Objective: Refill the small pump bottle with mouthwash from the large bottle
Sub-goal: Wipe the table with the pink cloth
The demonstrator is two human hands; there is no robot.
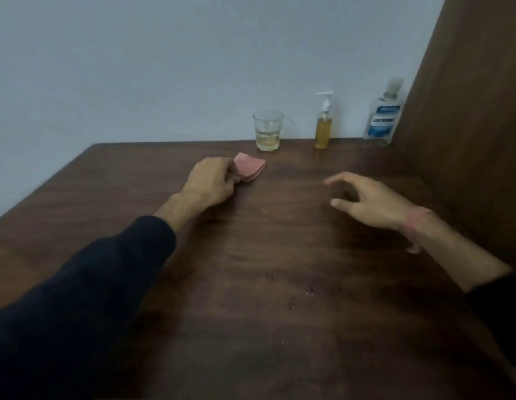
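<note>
A small pump bottle [323, 127] with a white pump and yellow liquid stands upright at the table's back edge. Right of it, in the back right corner, stands the large clear mouthwash bottle [382, 118] with a blue label. My left hand [212, 181] rests on the table with its fingers pinched on the near corner of a folded pink cloth [251, 168]. Over the table's right middle hovers my right hand [369, 199], fingers spread and holding nothing, well short of both bottles.
A glass tumbler [268, 130] with a little yellowish liquid stands left of the pump bottle. A brown wooden panel [467, 125] walls off the table's right side. The dark wooden table [265, 269] meets a pale wall at the back.
</note>
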